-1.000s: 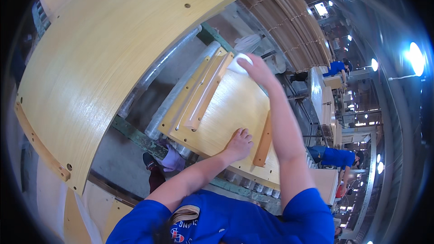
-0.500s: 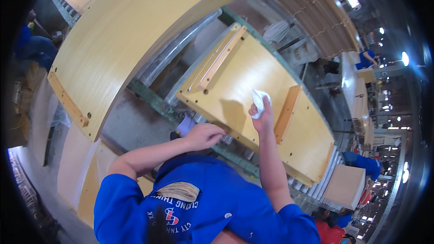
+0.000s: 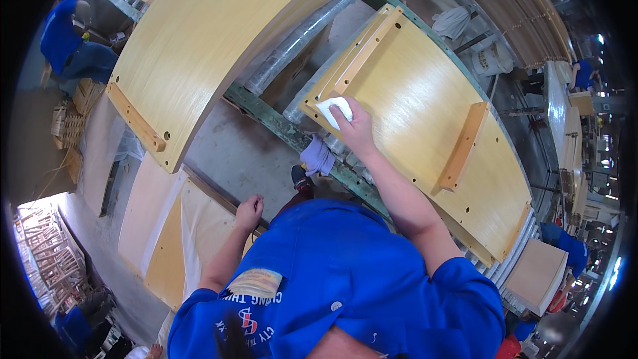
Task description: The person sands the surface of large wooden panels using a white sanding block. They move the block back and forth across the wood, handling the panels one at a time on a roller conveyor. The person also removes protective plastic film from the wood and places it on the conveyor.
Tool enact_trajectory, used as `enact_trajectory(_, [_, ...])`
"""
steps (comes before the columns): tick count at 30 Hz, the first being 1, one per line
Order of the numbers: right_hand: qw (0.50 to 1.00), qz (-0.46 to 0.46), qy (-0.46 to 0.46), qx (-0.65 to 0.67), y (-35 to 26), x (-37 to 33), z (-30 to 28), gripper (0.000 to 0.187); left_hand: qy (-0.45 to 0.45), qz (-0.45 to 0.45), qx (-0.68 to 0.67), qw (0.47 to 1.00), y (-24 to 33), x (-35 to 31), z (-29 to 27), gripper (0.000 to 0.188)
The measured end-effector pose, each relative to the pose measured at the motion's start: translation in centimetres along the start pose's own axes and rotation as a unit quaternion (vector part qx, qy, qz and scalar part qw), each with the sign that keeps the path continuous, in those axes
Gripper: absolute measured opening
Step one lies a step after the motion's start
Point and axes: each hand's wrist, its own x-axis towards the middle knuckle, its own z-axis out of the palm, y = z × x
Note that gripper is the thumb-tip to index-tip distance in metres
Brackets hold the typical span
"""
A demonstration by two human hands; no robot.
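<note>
My right hand (image 3: 357, 130) is closed on a folded white cloth (image 3: 334, 112). It holds the cloth against the near left corner of a pale wooden panel (image 3: 425, 86), beside a wooden cleat (image 3: 367, 52) fixed to that panel. A second cleat (image 3: 465, 146) crosses the panel farther right. My left hand (image 3: 250, 211) hangs low at my left side with its fingers curled in, and nothing shows in it. To its left are light boards partly covered by a white sheet (image 3: 203, 229).
A large curved wooden panel (image 3: 219, 40) stands at the left. Green metal framing (image 3: 276, 126) runs under the panels, with a purple cloth (image 3: 318, 157) hanging on it. A cardboard box (image 3: 537, 276) sits at the right. Other people in blue work around the edges.
My right hand has brought the white cloth left from above the panel's middle to its near left corner. My left hand has dropped away to the left, and the view has shifted.
</note>
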Motion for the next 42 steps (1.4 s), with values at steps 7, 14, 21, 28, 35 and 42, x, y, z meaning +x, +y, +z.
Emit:
enact_trajectory(7, [0.991, -0.027, -0.002, -0.128, -0.5, 0.2, 0.1, 0.031, -0.097, -0.142, 0.04, 0.984, -4.1, -3.3, -0.1, 0.027])
enact_trajectory(14, [0.997, 0.013, 0.017, -0.08, -0.2, -2.0, -2.2, 0.029, -0.106, -0.16, -0.053, 0.98, -4.5, 0.1, -1.4, 0.031])
enact_trajectory(21, [0.992, -0.021, 0.051, -0.118, 0.1, -2.4, -2.4, 0.032, -0.109, -0.13, -0.117, 0.978, -2.7, 3.6, 0.4, 0.028])
enact_trajectory(28, [0.987, -0.028, 0.055, -0.148, 0.4, -2.2, -2.4, 0.032, -0.133, -0.105, -0.099, 0.981, -1.4, 4.4, 0.3, 0.025])
enact_trajectory(35, [0.981, -0.033, 0.074, -0.174, 1.2, -4.2, -4.7, 0.036, -0.121, -0.074, 0.004, 0.99, -1.1, 3.1, -0.4, 0.024])
enact_trajectory(42, [0.977, 0.039, 0.104, -0.18, 1.1, -9.1, -10.2, 0.035, -0.097, 0.011, -0.084, 0.992, 2.8, 5.5, 0.5, 0.023])
